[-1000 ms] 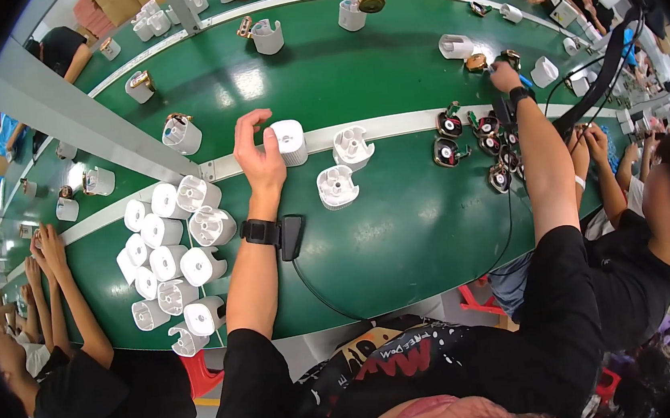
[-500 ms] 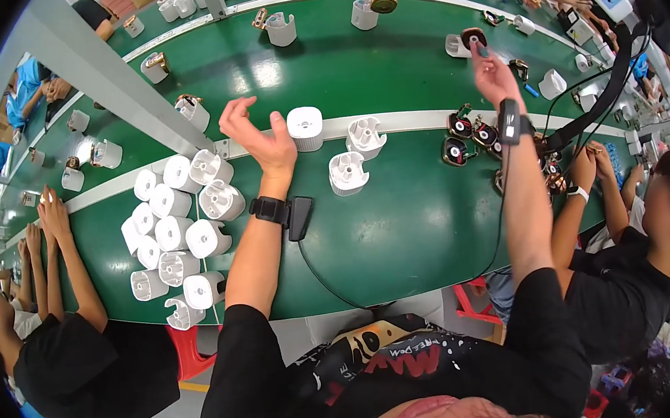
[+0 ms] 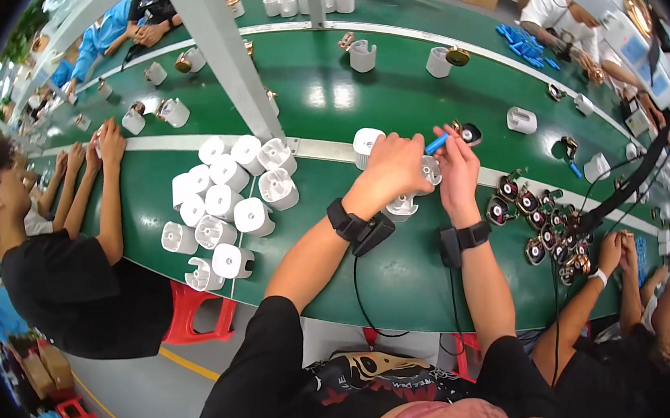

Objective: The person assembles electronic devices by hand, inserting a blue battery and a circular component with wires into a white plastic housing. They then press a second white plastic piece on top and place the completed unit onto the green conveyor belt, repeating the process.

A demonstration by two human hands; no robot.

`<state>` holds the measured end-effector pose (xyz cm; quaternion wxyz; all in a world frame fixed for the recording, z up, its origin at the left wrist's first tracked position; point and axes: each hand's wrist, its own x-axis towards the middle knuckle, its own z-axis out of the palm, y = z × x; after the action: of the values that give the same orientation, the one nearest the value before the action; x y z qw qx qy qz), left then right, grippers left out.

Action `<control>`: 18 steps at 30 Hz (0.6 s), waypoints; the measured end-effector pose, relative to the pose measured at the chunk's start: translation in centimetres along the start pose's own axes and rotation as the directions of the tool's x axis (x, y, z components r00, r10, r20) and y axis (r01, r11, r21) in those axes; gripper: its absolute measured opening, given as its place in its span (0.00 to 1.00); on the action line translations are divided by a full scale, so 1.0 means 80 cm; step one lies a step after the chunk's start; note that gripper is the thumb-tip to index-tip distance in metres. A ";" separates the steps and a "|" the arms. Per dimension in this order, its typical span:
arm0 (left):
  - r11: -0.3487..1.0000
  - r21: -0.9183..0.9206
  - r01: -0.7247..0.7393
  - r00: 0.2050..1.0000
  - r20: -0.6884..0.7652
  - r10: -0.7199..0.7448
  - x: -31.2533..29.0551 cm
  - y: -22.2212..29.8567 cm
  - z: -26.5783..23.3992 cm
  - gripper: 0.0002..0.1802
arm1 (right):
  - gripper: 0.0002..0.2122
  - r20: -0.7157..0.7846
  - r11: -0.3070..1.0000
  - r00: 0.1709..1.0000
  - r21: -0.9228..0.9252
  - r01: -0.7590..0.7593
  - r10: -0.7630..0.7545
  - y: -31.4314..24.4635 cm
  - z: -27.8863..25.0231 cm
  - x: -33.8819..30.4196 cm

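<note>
My left hand (image 3: 395,166) is closed around a white plastic housing (image 3: 430,170), its fingers partly hiding it. Close beside it, my right hand (image 3: 459,171) pinches a small assembly: a blue cylinder (image 3: 436,144) with a round, dark-faced, copper-rimmed part (image 3: 469,133) attached. The two hands nearly meet over the rail. Below my left hand stands a second open-sided housing (image 3: 403,207), partly covered. A closed-top white housing (image 3: 366,143) sits just behind the left hand's knuckles.
Several white housings (image 3: 221,201) are grouped to the left. Round dark assemblies (image 3: 546,225) lie heaped at right near black cables (image 3: 616,198). A metal rail (image 3: 321,149) crosses the green table (image 3: 333,274); a grey post (image 3: 228,58) rises from it. Co-workers sit on both sides.
My right hand has come back toward me with the round part and blue cylinder, leaving a white housing behind. My left hand has moved right and closed on a housing. The view has shifted.
</note>
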<state>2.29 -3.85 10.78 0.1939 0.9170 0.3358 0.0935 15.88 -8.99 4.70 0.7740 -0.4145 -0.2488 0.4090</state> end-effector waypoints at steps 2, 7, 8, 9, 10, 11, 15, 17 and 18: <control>1.000 0.026 0.013 1.000 -0.029 -0.012 -0.005 0.003 0.008 0.33 | 0.16 -0.020 1.000 1.000 0.020 -0.010 0.011 0.008 0.001 -0.008; 0.992 0.125 -0.015 0.997 -0.074 0.024 -0.010 0.004 0.024 0.33 | 0.15 -0.032 0.985 0.994 -0.148 0.094 -0.100 0.010 0.009 -0.021; 0.990 0.137 -0.038 0.996 -0.077 0.049 -0.006 0.003 0.025 0.33 | 0.15 -0.027 0.969 0.991 -0.216 0.120 -0.129 0.007 0.003 -0.018; 0.990 0.139 -0.035 0.996 -0.082 0.047 -0.001 0.001 0.023 0.33 | 0.14 -0.022 0.948 0.987 -0.283 0.147 -0.160 0.003 0.000 -0.013; 0.999 0.041 -0.034 0.993 -0.112 0.038 -0.001 0.000 0.021 0.33 | 0.14 -0.027 0.949 0.987 -0.283 0.142 -0.156 -0.001 0.001 -0.012; 0.998 -0.058 -0.037 0.989 -0.142 0.029 0.000 -0.001 0.019 0.33 | 0.14 -0.012 0.949 0.982 -0.259 0.179 -0.188 -0.008 0.002 -0.010; 0.816 -0.536 -0.216 0.960 -0.271 0.075 0.008 -0.014 0.007 0.34 | 0.14 0.066 0.907 0.946 -0.273 0.322 -0.316 -0.052 0.026 0.003; 0.659 -0.685 -0.309 0.939 -0.328 0.099 0.018 -0.022 -0.002 0.35 | 0.13 0.193 0.819 0.898 -0.367 0.441 -0.397 -0.069 0.042 0.015; 0.525 -0.789 -0.319 0.941 -0.328 0.080 0.023 -0.026 -0.007 0.35 | 0.13 0.181 0.809 0.893 -0.377 0.451 -0.413 -0.070 0.048 0.022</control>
<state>2.30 -1.07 10.47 0.5485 0.7275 0.1643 0.3780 16.46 -7.69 11.58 0.7302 -0.4806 -0.4513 0.1794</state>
